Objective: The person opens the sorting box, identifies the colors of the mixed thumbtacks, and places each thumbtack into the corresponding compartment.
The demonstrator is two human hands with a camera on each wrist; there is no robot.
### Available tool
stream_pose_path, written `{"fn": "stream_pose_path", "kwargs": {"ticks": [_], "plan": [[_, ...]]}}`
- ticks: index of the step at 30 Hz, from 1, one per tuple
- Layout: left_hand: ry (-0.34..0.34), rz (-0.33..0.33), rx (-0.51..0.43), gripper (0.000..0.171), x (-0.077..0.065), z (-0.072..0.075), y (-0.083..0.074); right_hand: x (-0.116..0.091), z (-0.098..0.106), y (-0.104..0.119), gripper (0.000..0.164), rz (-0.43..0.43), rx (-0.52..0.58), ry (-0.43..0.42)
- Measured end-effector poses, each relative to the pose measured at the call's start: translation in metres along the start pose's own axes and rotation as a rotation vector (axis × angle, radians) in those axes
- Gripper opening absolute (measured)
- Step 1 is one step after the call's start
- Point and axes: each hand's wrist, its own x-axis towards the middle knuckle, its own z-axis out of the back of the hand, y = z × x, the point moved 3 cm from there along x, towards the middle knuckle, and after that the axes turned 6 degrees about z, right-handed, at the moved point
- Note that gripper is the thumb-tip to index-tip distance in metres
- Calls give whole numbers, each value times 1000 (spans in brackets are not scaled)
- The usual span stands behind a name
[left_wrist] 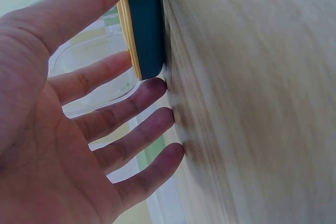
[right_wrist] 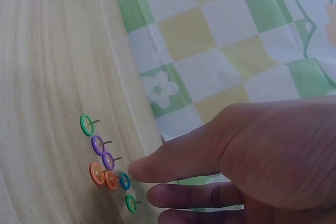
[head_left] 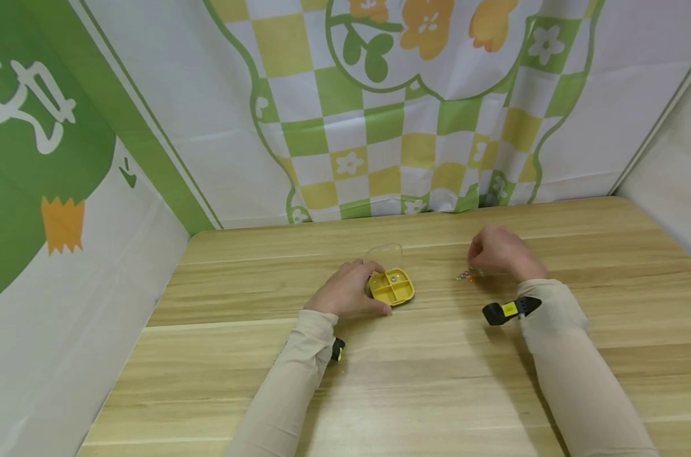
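While a white cloth printed with green and yellow checks and flowers [head_left: 388, 133] fills the top of the head view, a pale wood-grain table [head_left: 414, 387] spreads across its lower part. Two forearms in beige sleeves [head_left: 579, 368] reach in from the bottom edge, left of centre and at the right. The left hand [head_left: 349, 289], at the centre, grips a small rounded box with a yellow four-compartment tray and dark teal base [head_left: 402, 293] between thumb and forefinger; in the left wrist view its other fingertips rest on the wood below the box. The right hand [head_left: 502, 251], right of centre, is blurred there, but the right wrist view shows thumb and forefinger extended and apart, holding nothing visible. Behind the box rises a clear lid [head_left: 386, 255], raised open. Each wrist wears a black strap [head_left: 509, 310] with a yellow patch. At the lower left of the right wrist view lie seven flat-headed tacks in green, purple, orange and blue [right_wrist: 98, 145], points up, the blue one just beside the thumb tip. A tiny grey piece [head_left: 393, 279] sits in the tray's upper-right compartment.
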Motion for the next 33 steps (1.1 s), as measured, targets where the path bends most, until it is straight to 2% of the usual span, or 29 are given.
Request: {"fn": "stream_pose_path", "kwargs": {"ticks": [21, 33], "plan": [[1, -5, 6, 74, 0, 0, 1, -1, -3, -7, 10, -44, 13, 38], [-2, -8, 9, 74, 0, 0, 1, -1, -2, -9, 5, -64, -21, 44]]}}
